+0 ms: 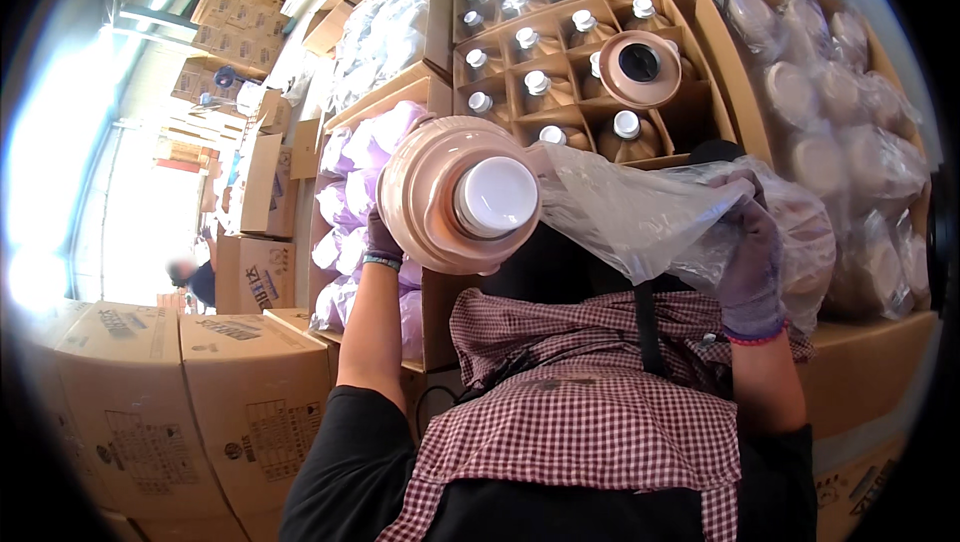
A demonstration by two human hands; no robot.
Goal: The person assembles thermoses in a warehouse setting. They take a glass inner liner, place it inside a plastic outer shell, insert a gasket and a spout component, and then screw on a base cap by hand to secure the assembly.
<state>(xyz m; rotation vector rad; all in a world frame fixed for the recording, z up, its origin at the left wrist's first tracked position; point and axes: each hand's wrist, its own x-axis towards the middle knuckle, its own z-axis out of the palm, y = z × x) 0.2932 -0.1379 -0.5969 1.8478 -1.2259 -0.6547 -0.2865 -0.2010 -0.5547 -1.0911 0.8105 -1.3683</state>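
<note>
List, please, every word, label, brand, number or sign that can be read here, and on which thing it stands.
I do not copy out printed wording; this is where it stands.
Closed cartons at lower left: dark lettering and grid-like panels; the small print is unreadable.
Rear carton behind them: large dark characters.
Lower-right carton: dark characters, partly cut off.
Beige bottle in the left hand: no print that I can make out.

Item 1: pale pink-beige, round-shouldered, glossy vessel (425,204) with stepped rings. Round white cap (500,195) seated on its neck. Held aloft, tilted, cap end facing up and to the right.

Item 2: clear, thin plastic bag (625,204), creased and loosely spread. Held aloft to the vessel's right, left end just beside the vessel's shoulder; whether they touch cannot be told. Contents, if any, unclear.
</note>
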